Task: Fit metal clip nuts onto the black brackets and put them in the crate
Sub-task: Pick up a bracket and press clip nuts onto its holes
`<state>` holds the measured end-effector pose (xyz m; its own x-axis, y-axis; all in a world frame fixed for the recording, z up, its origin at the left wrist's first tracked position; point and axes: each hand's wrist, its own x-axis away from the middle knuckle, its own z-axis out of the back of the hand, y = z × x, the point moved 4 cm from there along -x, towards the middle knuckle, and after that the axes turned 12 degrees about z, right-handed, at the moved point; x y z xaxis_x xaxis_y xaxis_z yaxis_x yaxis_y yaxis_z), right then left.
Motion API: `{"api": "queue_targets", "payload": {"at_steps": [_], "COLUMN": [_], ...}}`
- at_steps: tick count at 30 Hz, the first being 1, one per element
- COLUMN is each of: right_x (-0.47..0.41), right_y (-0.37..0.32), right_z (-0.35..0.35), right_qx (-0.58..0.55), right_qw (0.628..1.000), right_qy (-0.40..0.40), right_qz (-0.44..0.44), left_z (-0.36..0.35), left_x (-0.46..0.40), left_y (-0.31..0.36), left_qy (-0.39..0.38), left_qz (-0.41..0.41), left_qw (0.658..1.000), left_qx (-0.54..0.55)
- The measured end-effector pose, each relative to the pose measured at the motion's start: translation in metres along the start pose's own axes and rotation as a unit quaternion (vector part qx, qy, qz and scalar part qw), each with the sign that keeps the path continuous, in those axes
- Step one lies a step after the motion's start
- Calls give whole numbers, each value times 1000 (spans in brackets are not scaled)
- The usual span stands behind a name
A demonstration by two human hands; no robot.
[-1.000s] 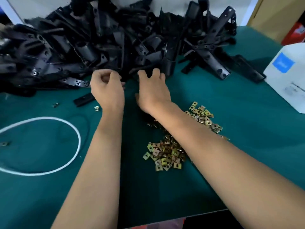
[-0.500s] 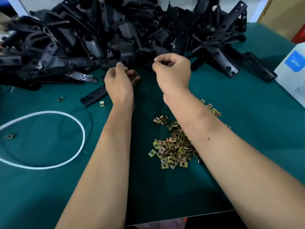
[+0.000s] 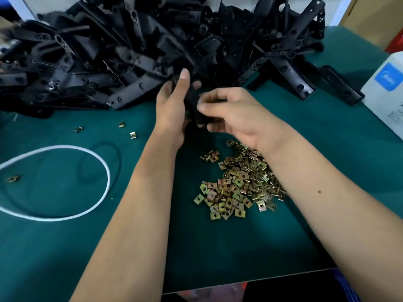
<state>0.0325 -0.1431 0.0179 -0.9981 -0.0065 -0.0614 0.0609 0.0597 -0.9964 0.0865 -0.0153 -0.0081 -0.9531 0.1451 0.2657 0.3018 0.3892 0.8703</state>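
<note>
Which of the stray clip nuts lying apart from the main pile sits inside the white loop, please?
The lone clip nut at far left lies inside the white loop; the other three strays lie outside it.
</note>
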Motion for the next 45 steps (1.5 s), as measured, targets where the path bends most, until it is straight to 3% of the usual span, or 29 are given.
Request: {"api": "queue_targets", "payload": {"at_steps": [4,6,8,11,13,19,25,30,33,36,38,41,45], "right_x": [6,8,12,17,15,13,10,11,12,12,12,12,14], "right_y": [5,3,5,10,12,8,11,11,9,9,11,11,10], "right_z": [34,51,60,56,52,63,63,62,60,58,57,56,54], "right_qx": [194,337,436,472,474,395,358,205,131,54,8,-13,-15], "right_qw": [978,932,882,851,853,907,920,963,975,984,988,989,989], "right_qy": [-36,-62,-136,-208,-182,-22,27,63,73,90,90,83,77], "right_qz": [71,120,114,101,123,144,158,165,165,144,126,119,127], "left_z": [2,4,4,1,-2,0,9,16,26,20,9,-8,-14], "left_x": [-1,-2,0,8,12,12,6,1,6,15,20,25,21], "left_y": [-1,-1,3,2,2,8,9,19,39,48,42,24,3], "left_qy": [9,-14,-49,-103,-114,-100,-97,-1,107,128,100,136,146], "left_qz": [16,50,64,61,54,69,83,-2,-172,-302,-320,-352,-328], "left_qw": [998,997,996,992,990,992,987,997,978,916,901,859,840], "left_qx": [60,50,26,-46,-62,20,97,74,-43,-233,-275,-346,-408]}}
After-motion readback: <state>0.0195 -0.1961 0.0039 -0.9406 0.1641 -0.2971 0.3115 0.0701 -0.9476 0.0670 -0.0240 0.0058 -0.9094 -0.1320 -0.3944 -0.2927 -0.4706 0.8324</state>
